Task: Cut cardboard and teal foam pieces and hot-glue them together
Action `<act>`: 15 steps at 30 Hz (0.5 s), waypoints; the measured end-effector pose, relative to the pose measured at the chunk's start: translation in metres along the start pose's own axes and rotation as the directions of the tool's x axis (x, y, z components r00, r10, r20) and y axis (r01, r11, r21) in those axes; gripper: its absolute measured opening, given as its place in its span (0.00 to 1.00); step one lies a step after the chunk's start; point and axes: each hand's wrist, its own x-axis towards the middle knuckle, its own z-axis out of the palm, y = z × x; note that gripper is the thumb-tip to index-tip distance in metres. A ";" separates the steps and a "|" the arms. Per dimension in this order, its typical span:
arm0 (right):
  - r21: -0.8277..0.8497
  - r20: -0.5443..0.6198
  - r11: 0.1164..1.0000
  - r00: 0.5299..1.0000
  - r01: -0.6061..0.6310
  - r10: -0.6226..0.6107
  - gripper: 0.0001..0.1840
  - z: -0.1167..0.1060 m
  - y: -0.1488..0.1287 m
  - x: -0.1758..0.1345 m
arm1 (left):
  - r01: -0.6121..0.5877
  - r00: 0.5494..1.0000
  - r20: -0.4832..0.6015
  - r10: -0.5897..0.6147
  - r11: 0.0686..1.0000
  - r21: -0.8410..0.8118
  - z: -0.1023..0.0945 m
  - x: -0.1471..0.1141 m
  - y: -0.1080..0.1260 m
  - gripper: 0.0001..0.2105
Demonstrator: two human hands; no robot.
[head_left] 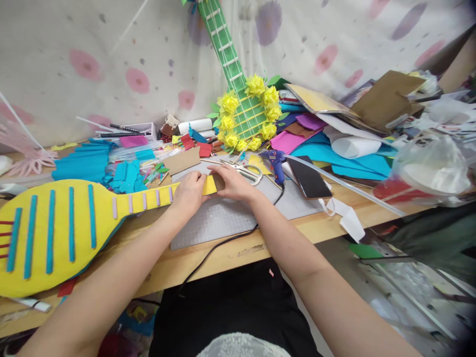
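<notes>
A yellow craft guitar [61, 233] lies on the left, with blue strips across its body and pale purple strips along its narrow neck. My left hand [189, 192] is closed round the neck near its far end. At the very tip, my right hand [233, 183] pinches the end, where bare brown cardboard shows beside the yellow covering. The fingertips of both hands nearly meet, and some fingers are hidden behind the neck. Just beyond my right hand lie scissors [247, 172]. A blue glue gun [275, 162] is to the right of them.
A grey cutting mat [219, 225] lies under my hands, with a black cable across it. A green flower-trimmed craft guitar [248, 113] leans on the curtain behind. Coloured paper [80, 161] heaps the back. At right are a phone [308, 177] and a plastic-wrapped cup [427, 163].
</notes>
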 end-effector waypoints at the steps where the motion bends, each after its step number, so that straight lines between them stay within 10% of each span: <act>1: -0.019 0.022 1.000 1.000 -0.003 0.004 0.40 0.001 0.000 0.000 | 0.006 1.000 0.017 -0.006 1.000 0.008 0.002 0.000 0.001 0.22; 15: -0.019 0.193 0.999 0.980 -0.050 0.053 0.34 0.006 0.006 0.000 | 0.000 0.946 0.324 0.027 0.996 -0.085 -0.003 0.009 -0.015 0.27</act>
